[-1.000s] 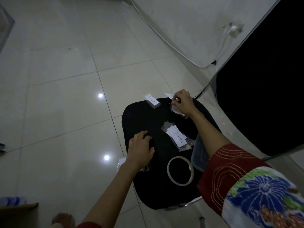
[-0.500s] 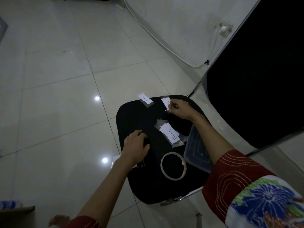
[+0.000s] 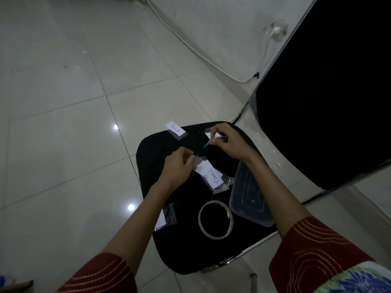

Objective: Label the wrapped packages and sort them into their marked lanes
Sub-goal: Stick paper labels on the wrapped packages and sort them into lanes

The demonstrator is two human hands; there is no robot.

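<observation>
On a black chair seat (image 3: 186, 250), a white label reading "TIM A" (image 3: 175, 129) is taped at the far edge. A second label, "TIM C" (image 3: 212, 175), lies in the middle on a clear wrapped packet. My right hand (image 3: 230, 143) pinches a small white paper slip (image 3: 212, 139) near the far right edge of the seat. My left hand (image 3: 178, 168) hovers left of the "TIM C" label, its fingers curled and pinching the clear wrap's corner (image 3: 198, 160). Another wrapped packet (image 3: 166, 216) lies at the seat's left edge.
A tape roll (image 3: 215, 218) lies on the near part of the seat. A clear plastic container (image 3: 249, 199) sits at its right edge. A large black panel (image 3: 328, 92) stands to the right. White cables (image 3: 201, 53) run along the wall on the tiled floor.
My left hand lifted off the packet at the seat's left edge and moved up to the "TIM C" label. My right hand raised the paper slip slightly. The camera tilted.
</observation>
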